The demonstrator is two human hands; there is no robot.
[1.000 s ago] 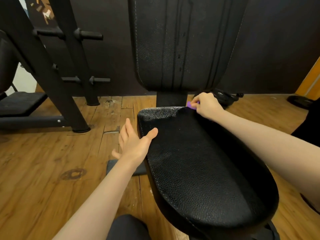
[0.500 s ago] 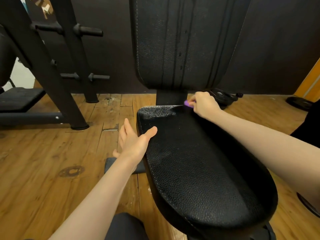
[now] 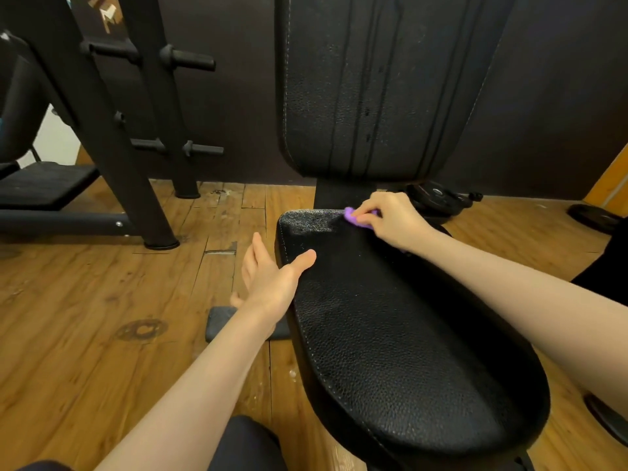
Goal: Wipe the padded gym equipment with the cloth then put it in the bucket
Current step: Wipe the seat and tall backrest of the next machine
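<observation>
Cloth (image 3: 353,217) sits bunched in my right hand (image 3: 390,219), fingers curled round it at the seat's (image 3: 407,334) far edge. My left hand (image 3: 272,280) lies open, thumb on the seat.

Black padded seat (image 3: 401,334), grained leather with pale stitching along the rim, narrow at the far end and broad and rounded at the near end. Purple cloth (image 3: 355,217) bunched on the far end, gripped by the right hand (image 3: 390,220). Left hand (image 3: 272,277) against the seat's left edge, thumb laid over the top. Underneath, wooden plank floor (image 3: 85,334) with a round dark stain, carrying a black rack (image 3: 112,141), a small grey pad (image 3: 221,322) and black weight plates (image 3: 438,198).
</observation>
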